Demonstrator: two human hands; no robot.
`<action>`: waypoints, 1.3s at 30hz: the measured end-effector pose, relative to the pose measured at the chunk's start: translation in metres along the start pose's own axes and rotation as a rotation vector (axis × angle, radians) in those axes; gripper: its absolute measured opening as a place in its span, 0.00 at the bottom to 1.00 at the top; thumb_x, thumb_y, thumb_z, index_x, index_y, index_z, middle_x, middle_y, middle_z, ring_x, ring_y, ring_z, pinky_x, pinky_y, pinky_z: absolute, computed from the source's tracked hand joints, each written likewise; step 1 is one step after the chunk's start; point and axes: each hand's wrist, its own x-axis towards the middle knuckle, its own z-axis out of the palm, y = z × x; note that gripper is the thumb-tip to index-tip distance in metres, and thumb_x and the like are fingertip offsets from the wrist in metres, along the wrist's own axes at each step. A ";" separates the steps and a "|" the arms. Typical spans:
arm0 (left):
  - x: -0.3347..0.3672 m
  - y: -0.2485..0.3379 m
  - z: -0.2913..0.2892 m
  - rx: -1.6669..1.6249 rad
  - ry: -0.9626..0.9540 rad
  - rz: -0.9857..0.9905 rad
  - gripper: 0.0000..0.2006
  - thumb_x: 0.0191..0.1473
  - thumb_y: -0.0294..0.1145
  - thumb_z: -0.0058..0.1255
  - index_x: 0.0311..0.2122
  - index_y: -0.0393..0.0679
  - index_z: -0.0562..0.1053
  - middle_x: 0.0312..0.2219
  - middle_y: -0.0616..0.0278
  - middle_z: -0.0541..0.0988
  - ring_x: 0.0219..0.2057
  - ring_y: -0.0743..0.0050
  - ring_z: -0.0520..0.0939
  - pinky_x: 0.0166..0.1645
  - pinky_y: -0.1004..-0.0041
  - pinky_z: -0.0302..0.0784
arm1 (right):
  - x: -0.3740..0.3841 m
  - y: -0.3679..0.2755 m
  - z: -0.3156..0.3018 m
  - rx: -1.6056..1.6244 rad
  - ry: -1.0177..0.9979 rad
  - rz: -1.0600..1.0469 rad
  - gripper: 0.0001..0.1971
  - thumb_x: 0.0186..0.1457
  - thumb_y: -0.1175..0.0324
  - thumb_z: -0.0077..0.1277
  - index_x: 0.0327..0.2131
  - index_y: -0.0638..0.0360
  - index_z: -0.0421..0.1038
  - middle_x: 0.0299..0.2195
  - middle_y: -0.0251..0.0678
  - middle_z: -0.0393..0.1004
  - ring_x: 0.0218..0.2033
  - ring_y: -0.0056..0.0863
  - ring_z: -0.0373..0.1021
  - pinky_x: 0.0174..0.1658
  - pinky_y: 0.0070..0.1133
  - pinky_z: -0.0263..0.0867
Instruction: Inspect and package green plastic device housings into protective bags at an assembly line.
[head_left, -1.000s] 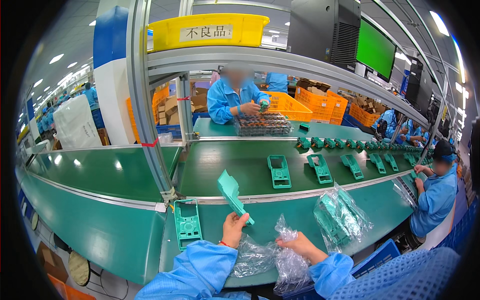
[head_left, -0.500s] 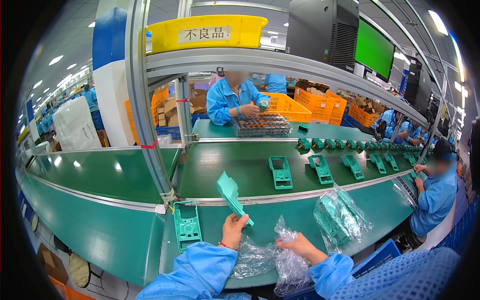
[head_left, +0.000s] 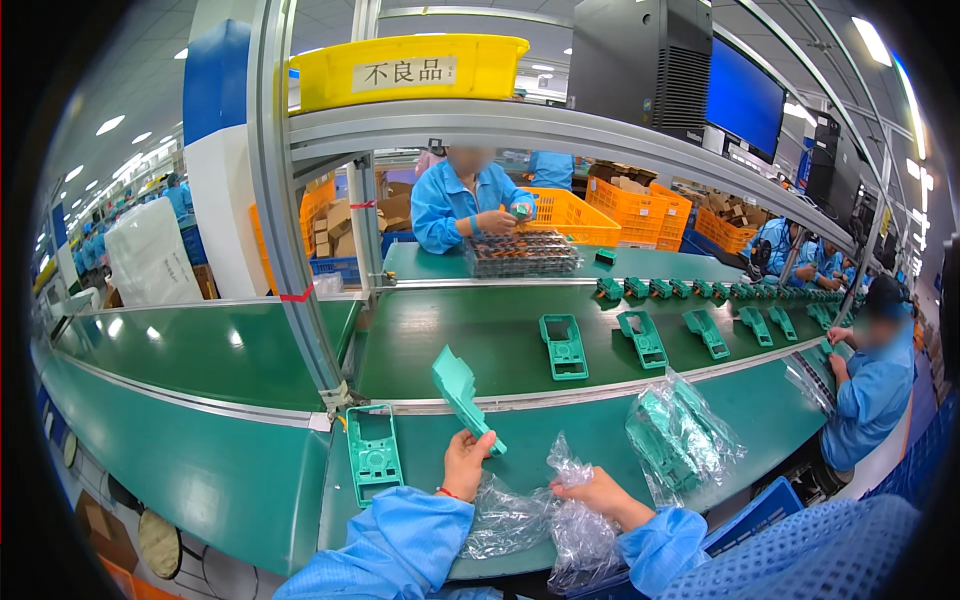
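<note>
Head view: the left hand (head_left: 466, 463) is closed in a pinch, thumb against fingers, around the narrow lower end of a green shell (head_left: 460, 388). This moulded piece looks like smooth, rigid plastic, broad at its upper end and stepped along one edge; it is held tilted above the desk (head_left: 420, 440), its top leaning to the left. The right hand (head_left: 600, 492) is curled shut on a gathered part of a clear bag (head_left: 585, 540), thin glossy film that bunches into sharp creases at the grip and spreads in a crumpled sheet toward the left wrist.

Left of the left hand, well apart from it, a flat green frame (head_left: 378, 466) lies on the desk, with a large rectangular window at its far end and round and small openings below. To the right of the right hand, wrinkled transparent wrapping (head_left: 683, 440) covers several more green mouldings. Beyond a straight metal rail (head_left: 560, 392) runs a dark green belt (head_left: 450, 335) with a soft sheen, carrying a spaced row of windowed green housings (head_left: 568, 357) and, behind them, smaller, blockier green parts (head_left: 636, 287).
</note>
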 end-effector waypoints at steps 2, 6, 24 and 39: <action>-0.001 0.002 0.002 0.000 0.001 -0.004 0.27 0.49 0.32 0.55 0.48 0.26 0.58 0.36 0.56 0.72 0.35 0.75 0.75 0.39 0.77 0.71 | 0.000 0.001 0.000 -0.003 0.006 -0.006 0.13 0.42 0.72 0.59 0.34 0.65 0.73 0.31 0.36 0.75 0.34 0.24 0.70 0.39 0.21 0.64; -0.003 0.004 0.003 0.011 0.009 -0.002 0.27 0.49 0.32 0.55 0.48 0.26 0.58 0.36 0.56 0.72 0.35 0.75 0.75 0.39 0.77 0.72 | 0.002 0.003 -0.001 -0.005 0.014 -0.019 0.13 0.42 0.72 0.59 0.34 0.65 0.73 0.31 0.36 0.75 0.34 0.24 0.70 0.39 0.21 0.64; -0.001 0.000 0.000 0.048 0.000 0.025 0.27 0.50 0.37 0.53 0.47 0.27 0.60 0.35 0.56 0.72 0.35 0.74 0.75 0.39 0.77 0.72 | 0.005 0.005 -0.001 -0.021 -0.005 0.010 0.14 0.42 0.71 0.59 0.35 0.65 0.72 0.32 0.37 0.75 0.35 0.25 0.70 0.40 0.21 0.65; 0.004 0.001 -0.002 0.081 -0.026 -0.011 0.22 0.51 0.38 0.51 0.44 0.29 0.64 0.32 0.59 0.73 0.33 0.75 0.76 0.38 0.77 0.72 | 0.006 0.009 -0.003 -0.046 -0.030 -0.009 0.19 0.41 0.71 0.60 0.39 0.66 0.69 0.33 0.37 0.74 0.35 0.25 0.69 0.41 0.22 0.62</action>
